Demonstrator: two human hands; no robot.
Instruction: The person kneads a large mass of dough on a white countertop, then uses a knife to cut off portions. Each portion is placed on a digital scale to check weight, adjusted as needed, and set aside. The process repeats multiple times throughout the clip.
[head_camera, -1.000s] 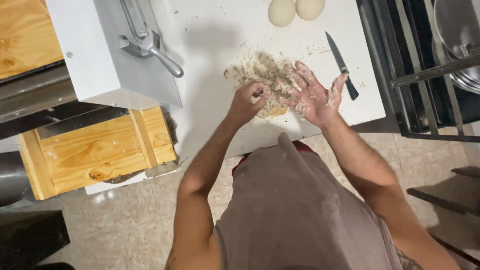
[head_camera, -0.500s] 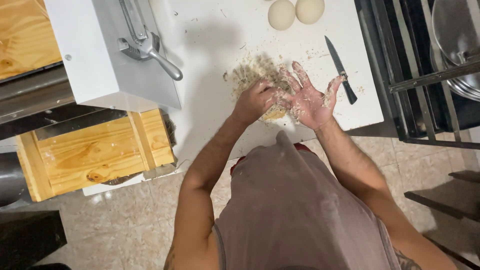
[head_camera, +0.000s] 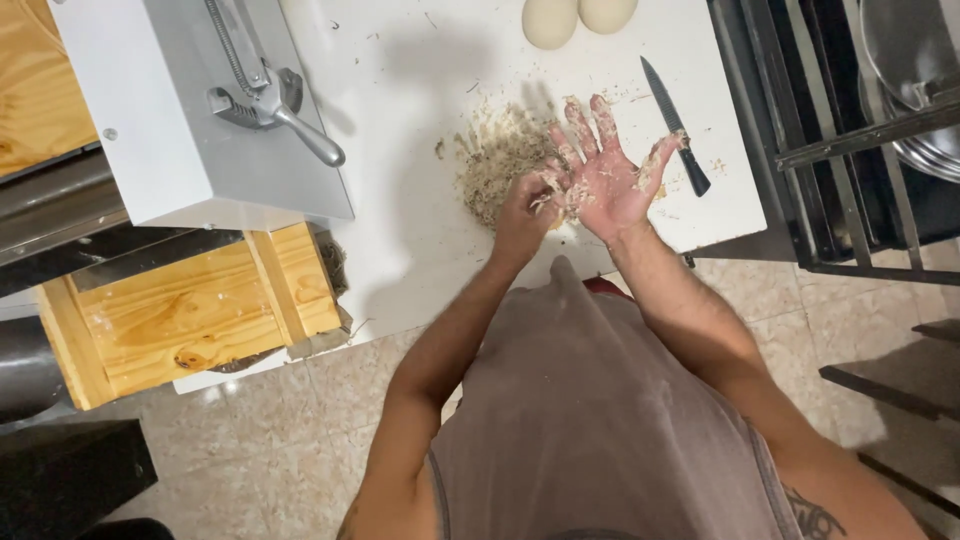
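The fingers (head_camera: 590, 125) of the right hand (head_camera: 603, 180) are spread wide, palm up and caked with sticky crumbs, gripping nothing, while the fingers of the left hand (head_camera: 527, 207) curl closed against the right palm's edge, pinching at the dough stuck there. Both hands sit just above centre of the frame, over the white worktop (head_camera: 420, 230) that fills the upper middle. At the upper left stands a grey metal machine (head_camera: 190, 110) with a lever handle (head_camera: 290, 125), and below it, at the left, a pale wooden crate (head_camera: 190, 315) rests beside the worktop's edge. A dark metal rack (head_camera: 840, 150) holding a steel pot (head_camera: 910, 70) occupies the upper right. The crumbly heap of dough (head_camera: 495, 160) lies on the worktop just left of the right hand, touching the left hand's knuckles. Two smooth dough balls (head_camera: 578, 15) sit at the top edge, well apart from the heap. A black-handled knife (head_camera: 673, 122) lies just right of the right thumb.
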